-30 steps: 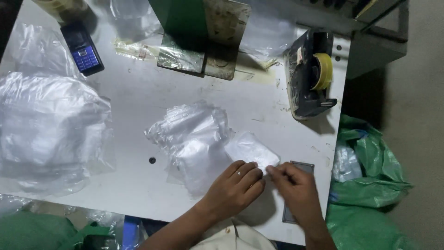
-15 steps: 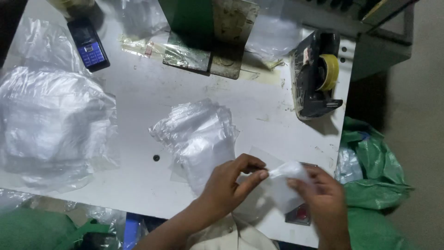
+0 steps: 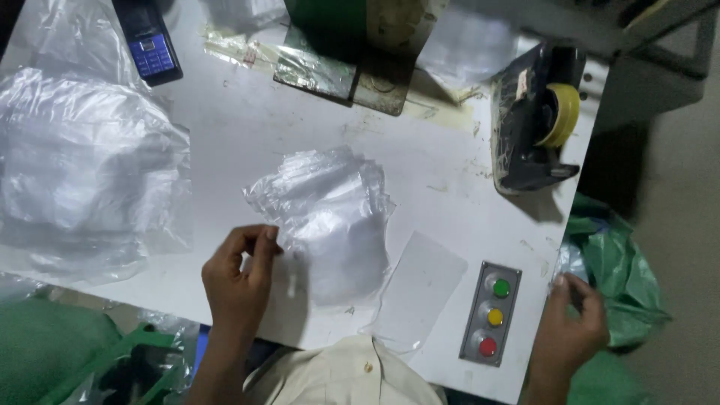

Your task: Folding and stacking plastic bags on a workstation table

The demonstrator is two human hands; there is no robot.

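Where fingers (image 3: pixel 259 244) curl: blurred clear bags (image 3: pixel 330 217).

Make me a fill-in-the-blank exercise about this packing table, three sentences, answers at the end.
1. The left hand touches the edge of a pile of clear plastic ____ on the white table.
2. On the button panel, the middle button is ____.
3. The tape dispenser stands near the table's ____ edge, beyond the right hand.

Missing words: bags; yellow; right
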